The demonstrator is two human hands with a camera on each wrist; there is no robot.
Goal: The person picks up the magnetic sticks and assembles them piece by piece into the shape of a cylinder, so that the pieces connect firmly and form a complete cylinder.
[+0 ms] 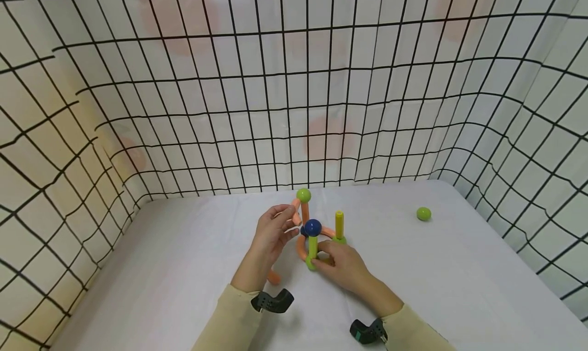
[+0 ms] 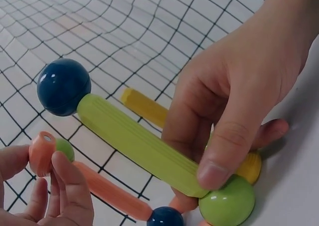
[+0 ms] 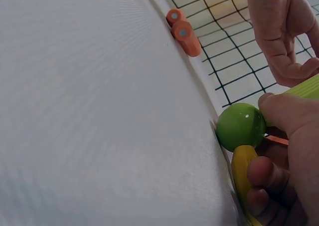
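Note:
My left hand [image 1: 271, 231] pinches an orange magnetic rod [image 1: 296, 218] between thumb and fingers. The rod's upper end meets a green ball [image 1: 303, 195] on top of an upright orange rod [image 1: 305, 214]. My right hand [image 1: 346, 267] pinches the lower part of a light green rod [image 2: 139, 142], just above a green ball [image 2: 227, 201]. A large blue ball [image 2: 64, 86] caps that rod. Curved orange rods [image 1: 301, 248] link the base, with a smaller blue ball [image 2: 165, 217] under the upright orange rod. A yellow rod [image 1: 339, 223] stands behind my right hand.
Orange rods [image 3: 187, 39] lie on the white table near my left forearm. Off to the right rests a loose green ball [image 1: 423, 214]. Black grid netting [image 1: 321, 93] surrounds the back and sides. Under my right fingers, a yellow piece [image 3: 241, 168] runs from the lower green ball.

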